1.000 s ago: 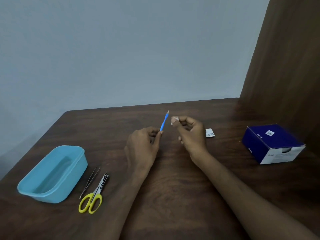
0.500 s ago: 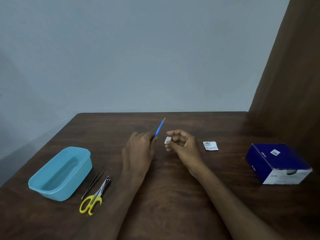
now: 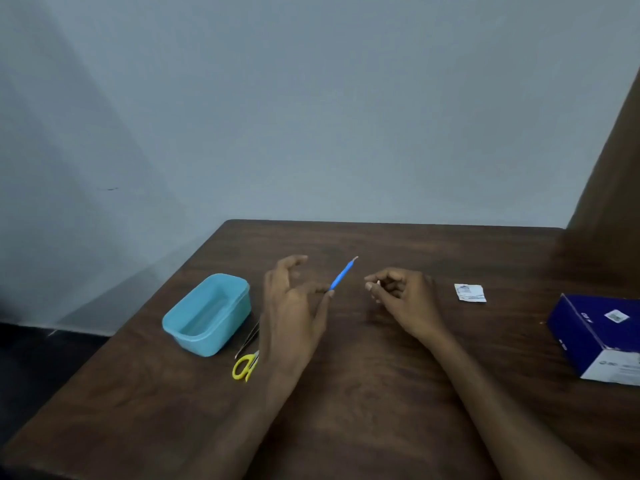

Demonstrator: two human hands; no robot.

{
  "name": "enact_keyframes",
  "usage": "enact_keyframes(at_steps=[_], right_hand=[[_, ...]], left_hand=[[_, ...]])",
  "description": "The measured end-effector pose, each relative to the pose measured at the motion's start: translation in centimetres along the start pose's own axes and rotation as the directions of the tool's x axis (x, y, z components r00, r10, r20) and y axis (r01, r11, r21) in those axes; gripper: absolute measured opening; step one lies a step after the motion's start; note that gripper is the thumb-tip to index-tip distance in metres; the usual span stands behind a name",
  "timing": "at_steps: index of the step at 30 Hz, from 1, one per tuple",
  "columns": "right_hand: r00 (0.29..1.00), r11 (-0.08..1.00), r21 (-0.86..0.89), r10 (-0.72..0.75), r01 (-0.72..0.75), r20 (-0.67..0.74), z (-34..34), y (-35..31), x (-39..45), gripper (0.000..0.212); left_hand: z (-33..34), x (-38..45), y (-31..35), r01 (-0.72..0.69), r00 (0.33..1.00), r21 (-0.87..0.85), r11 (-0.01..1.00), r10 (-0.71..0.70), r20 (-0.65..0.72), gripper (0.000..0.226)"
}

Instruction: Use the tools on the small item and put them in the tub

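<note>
My left hand hovers over the middle of the dark wooden table with its fingers spread and lifted. Only its thumb tip meets the lower end of a thin blue tool, which slants up and to the right; I cannot tell whether the tool lies on the table. To the right, my right hand has curled fingers and pinches a small white piece between thumb and forefinger. The two hands are apart, with the tool between them.
A light blue plastic tub stands left of my left hand. Tweezers and yellow-handled scissors lie beside it. A small white sachet lies to the right, a dark blue box farther right, against a brown wooden panel.
My left hand's fingers have opened off the blue tool, leaving only the thumb tip at its end. My right hand has drawn away to the right with the white piece.
</note>
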State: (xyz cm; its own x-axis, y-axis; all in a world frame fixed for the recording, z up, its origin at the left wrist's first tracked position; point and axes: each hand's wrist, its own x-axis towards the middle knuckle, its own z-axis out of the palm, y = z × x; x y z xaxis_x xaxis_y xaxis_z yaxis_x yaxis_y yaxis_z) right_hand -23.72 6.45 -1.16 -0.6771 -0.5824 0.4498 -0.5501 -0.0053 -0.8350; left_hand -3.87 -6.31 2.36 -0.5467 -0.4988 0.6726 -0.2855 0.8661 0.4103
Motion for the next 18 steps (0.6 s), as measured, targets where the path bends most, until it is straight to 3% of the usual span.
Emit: enact_keyframes(at_steps=[3,9,11,14,18], right_hand=[[0.990,0.985,-0.112,-0.130,0.135,0.048,0.3,-0.5,-0.4,0.018],[0.964,0.939,-0.222,-0.250,0.264,0.091,0.1,-1.2,-0.8,0.019],[0.959,0.930,-0.234,-0.269,0.284,0.092,0.0,-1.6,-0.9,0.017],[0.965,0.933,-0.248,-0.246,0.262,0.092,-0.2,-1.6,-0.9,0.015],[0.975,0.945,-0.240,-0.209,0.221,0.074,-0.4,-1.5,-0.9,0.016]], left_hand=[[-4.2,-0.1,-2.3,0.038,0.997,0.084,0.996,-0.031,-0.073,0.010],[-12.6,0.8,-6.6,0.314,0.926,0.457,0.833,-0.374,0.046,0.015],[-14.4,1.4,-7.7,0.362,0.868,0.538,0.762,-0.485,0.103,0.017],[-15.8,2.4,-8.2,0.458,0.819,0.467,0.757,-0.563,0.110,0.018],[-15.6,3.5,-8.7,0.409,0.791,0.629,0.661,-0.601,0.118,0.018]])
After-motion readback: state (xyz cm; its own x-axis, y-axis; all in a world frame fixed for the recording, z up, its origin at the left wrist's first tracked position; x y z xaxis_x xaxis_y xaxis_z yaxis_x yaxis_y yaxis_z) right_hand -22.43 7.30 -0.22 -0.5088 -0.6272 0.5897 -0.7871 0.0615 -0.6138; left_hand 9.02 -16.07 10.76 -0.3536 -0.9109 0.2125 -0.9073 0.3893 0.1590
